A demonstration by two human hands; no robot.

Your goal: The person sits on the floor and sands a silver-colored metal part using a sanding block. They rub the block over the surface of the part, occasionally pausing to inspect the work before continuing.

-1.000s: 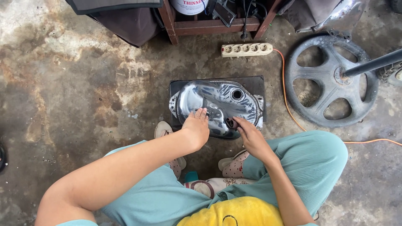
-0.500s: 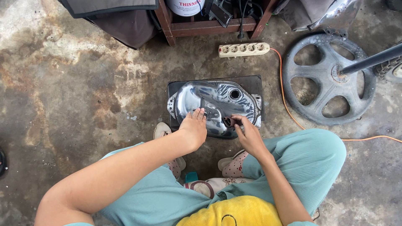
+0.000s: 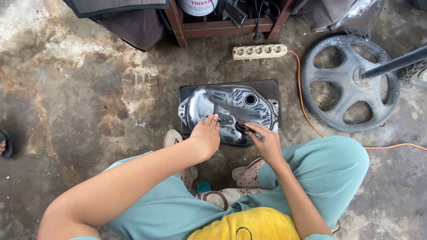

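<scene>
Stained concrete floor (image 3: 89, 89), shiny metal tank (image 3: 231, 111) under flat open left hand (image 3: 205, 135) and right hand (image 3: 264, 141) pinching a dark pad (image 3: 242, 128).

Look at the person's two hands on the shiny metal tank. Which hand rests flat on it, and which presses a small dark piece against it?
The left hand lies flat, fingers spread on the tank. The right hand differs: its fingertips press a small dark pad onto the metal.

Shiny silver tank (image 3: 229, 111), black mat (image 3: 271, 89), teal trousers (image 3: 329, 169), orange cable (image 3: 302, 102).
</scene>
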